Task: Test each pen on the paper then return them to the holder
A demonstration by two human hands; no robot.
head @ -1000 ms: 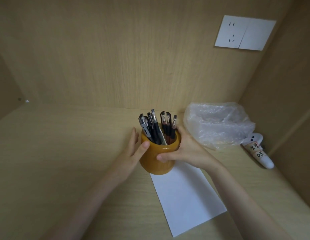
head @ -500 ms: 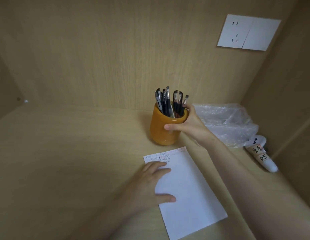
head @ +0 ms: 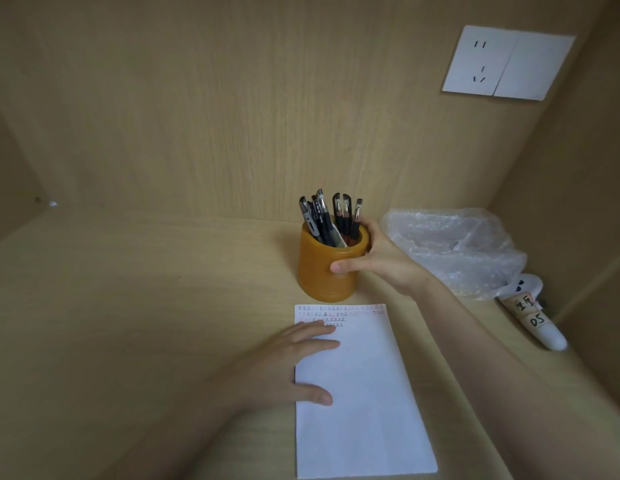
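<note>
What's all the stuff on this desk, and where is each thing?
Pens: about seven, dark, standing upright in the holder.
Holder: one, amber yellow, on the desk just beyond the paper's far edge.
Paper: one, white, flat on the desk, rows of small marks along its far edge.
Plastic bag: one, clear and crumpled, right of the holder.
Labelled tube: one, white with handwritten labels, lying at the far right.
Wall socket: one, white, upper right of the back panel.
Left hand: flat, pressing on the paper's left edge.
Right hand: grip around the holder's right side.
</note>
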